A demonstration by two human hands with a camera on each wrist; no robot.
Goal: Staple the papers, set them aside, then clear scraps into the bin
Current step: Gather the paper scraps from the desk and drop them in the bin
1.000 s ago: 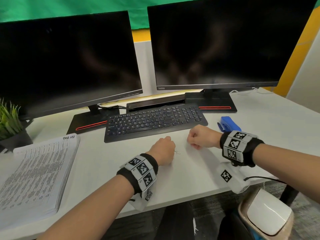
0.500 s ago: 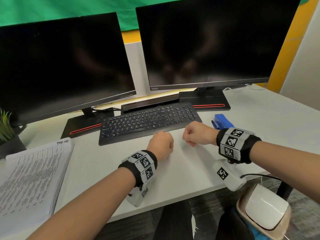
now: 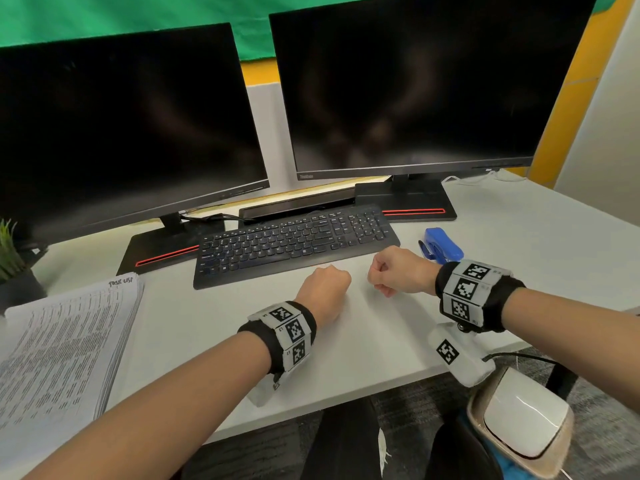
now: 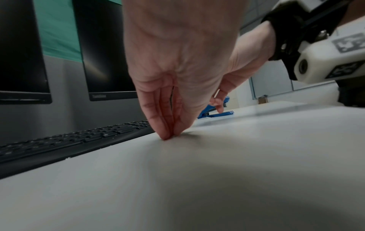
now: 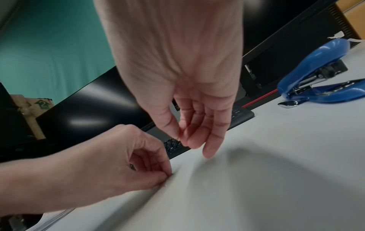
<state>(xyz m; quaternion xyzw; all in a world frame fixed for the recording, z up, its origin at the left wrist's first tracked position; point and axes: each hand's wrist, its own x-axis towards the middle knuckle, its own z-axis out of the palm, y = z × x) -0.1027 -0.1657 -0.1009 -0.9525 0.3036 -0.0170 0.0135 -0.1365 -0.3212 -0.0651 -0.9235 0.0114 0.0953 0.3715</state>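
Both hands are staying low while the view drifts: left hand is pinching a tiny, light scrap off the desk, right hand is nipping another fleck between thumb and finger

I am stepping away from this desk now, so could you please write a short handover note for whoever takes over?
Left hand: fingertips pinched together against the desk in front of the keyboard; whether they hold a scrap is hidden.
Right hand: just above the desk, pinching a thin scrap between thumb and forefinger.
Things: the paper stack lies at the desk's left edge; the blue stapler sits on the desk beyond the right wrist; the bin stands on the floor, lower right.
Done: papers set aside; the staple itself is not visible.
Left: gather the scraps and drop them in the bin.
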